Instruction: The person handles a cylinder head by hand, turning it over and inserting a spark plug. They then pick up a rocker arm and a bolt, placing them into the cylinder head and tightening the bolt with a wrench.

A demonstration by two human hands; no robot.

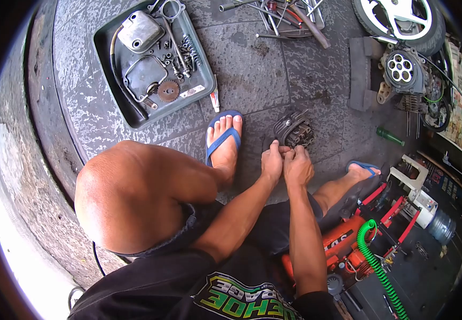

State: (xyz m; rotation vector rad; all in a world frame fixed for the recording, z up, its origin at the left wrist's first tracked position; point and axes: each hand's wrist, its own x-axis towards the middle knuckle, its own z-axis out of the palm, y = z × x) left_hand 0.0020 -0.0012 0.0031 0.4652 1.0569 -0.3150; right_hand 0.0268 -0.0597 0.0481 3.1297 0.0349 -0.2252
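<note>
A dark, finned engine cylinder head (295,129) lies on the tiled floor in front of me. At its near edge my left hand (273,160) is closed, with thumb and fingers pinched together. Right beside it my right hand (298,164) is also closed, its fingers bent inward. The fingertips of both hands meet close to the cylinder head. Whatever sits between them is hidden or too small to name.
A grey tray (99,69) at the upper left holds a metal cover, sprocket, springs and bolts. A small tube (215,100) lies beside it. Upper right are a wheel (396,18), an engine (401,69) and a green bottle (390,135). A red compressor (343,234) stands lower right.
</note>
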